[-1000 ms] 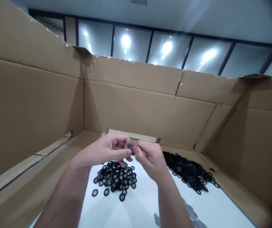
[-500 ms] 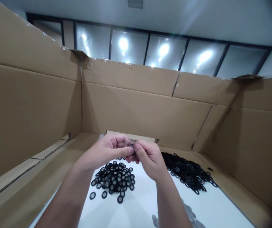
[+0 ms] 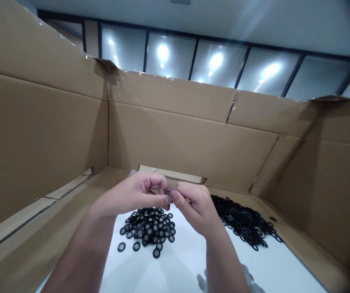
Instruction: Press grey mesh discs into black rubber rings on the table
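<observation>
My left hand [image 3: 142,192] and my right hand [image 3: 195,205] meet above the white board, fingertips touching. Between them they pinch a small black ring [image 3: 168,193]; the fingers cover most of it, and whether a disc sits inside cannot be seen. Below my left hand lies a pile of black rings with grey mesh centres [image 3: 152,228], a few scattered at its front. To the right of my right hand is a larger heap of open black rings [image 3: 245,221]. Thin grey mesh discs [image 3: 251,280] lie around my right forearm, which hides part of them.
Tall cardboard walls [image 3: 175,138] enclose the white board [image 3: 181,252] at the back and both sides. A cardboard flap [image 3: 71,185] runs along the left side. One loose ring [image 3: 273,219] lies on the cardboard at the right.
Both hands stay together, with slightly shifted fingers; less of the ring shows now. The view has turned a little. The piles look unchanged.
</observation>
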